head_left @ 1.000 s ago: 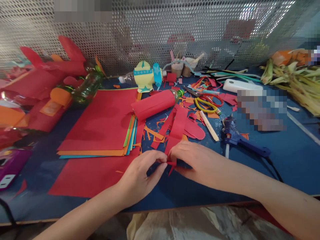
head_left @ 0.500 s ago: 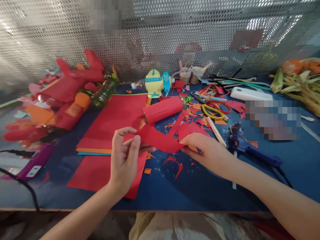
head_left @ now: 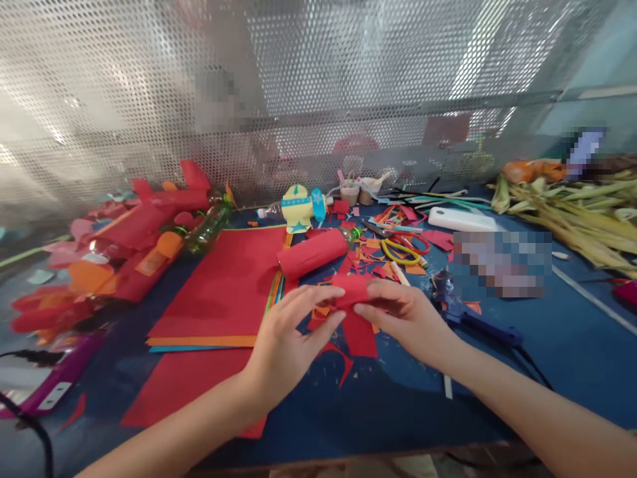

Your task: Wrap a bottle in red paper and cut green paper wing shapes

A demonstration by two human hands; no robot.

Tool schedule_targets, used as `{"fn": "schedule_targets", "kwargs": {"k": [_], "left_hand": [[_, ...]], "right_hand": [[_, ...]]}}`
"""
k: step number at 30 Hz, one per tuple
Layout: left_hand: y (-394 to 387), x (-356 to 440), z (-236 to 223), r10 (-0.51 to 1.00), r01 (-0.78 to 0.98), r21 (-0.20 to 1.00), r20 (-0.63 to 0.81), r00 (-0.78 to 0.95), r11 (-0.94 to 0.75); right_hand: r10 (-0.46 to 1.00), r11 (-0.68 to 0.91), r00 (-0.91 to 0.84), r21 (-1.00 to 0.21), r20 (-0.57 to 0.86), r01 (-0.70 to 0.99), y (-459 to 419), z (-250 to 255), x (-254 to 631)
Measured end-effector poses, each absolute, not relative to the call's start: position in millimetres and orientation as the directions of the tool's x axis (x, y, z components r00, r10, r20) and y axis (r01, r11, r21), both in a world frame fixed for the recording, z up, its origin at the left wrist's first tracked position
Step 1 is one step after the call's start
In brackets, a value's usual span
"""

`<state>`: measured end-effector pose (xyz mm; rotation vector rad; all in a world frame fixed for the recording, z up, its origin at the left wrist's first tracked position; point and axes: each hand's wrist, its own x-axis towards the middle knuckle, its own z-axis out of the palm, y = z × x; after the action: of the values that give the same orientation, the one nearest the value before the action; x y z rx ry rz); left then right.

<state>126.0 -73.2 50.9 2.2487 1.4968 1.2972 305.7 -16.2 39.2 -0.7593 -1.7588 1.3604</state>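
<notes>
Across the blue table [head_left: 398,415], the paper stack [head_left: 219,285] is laid flat at nine o'clock from the hands, probably so that sheets can be reached easily. The red piece [head_left: 352,289] is pinched at its left end by the left hand [head_left: 283,338] and at its right by the right hand [head_left: 418,318], thumbs below, apparently so that its curve is controlled. Whether it is joined to the strip [head_left: 361,332] below cannot be told. At three to four o'clock the glue gun [head_left: 468,317] is set down; between ten and eleven, the red-wrapped bottle [head_left: 313,253]; at two, the scissors [head_left: 404,261]. No brand or writing can be read.
</notes>
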Motion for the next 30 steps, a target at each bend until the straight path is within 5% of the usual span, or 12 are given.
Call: {"fn": "schedule_targets", "kwargs": {"k": [6,11,17,24,30], "left_hand": [[-37.6,130.8,68.8,0.773,0.644,0.55,0.625,0.103,-0.531],[-21.8,139.6,78.3,0.835,0.517,0.695,0.545,0.074,-0.5],[-13.7,148.2,78.1,0.97,0.157,0.964,0.229,-0.084,-0.214],[-5.4,141.2,77.1,0.978,0.027,0.994,0.112,-0.179,-0.109],[3.3,132.4,74.3,0.975,0.052,0.991,0.128,-0.182,-0.12]], "right_hand": [[0.858,0.462,-0.275,-0.885,0.434,0.045,-2.1,42.7,310.8],[0.81,0.566,-0.184,-0.825,0.557,-0.006,11.4,42.4,314.4],[0.878,0.385,-0.255,-0.914,0.405,-0.128,13.9,41.4,310.3],[0.839,-0.011,-0.542,-0.994,0.051,-0.11,12.1,31.3,305.2],[0.871,0.153,-0.489,-0.973,0.049,0.175,11.4,27.8,307.7]]}}
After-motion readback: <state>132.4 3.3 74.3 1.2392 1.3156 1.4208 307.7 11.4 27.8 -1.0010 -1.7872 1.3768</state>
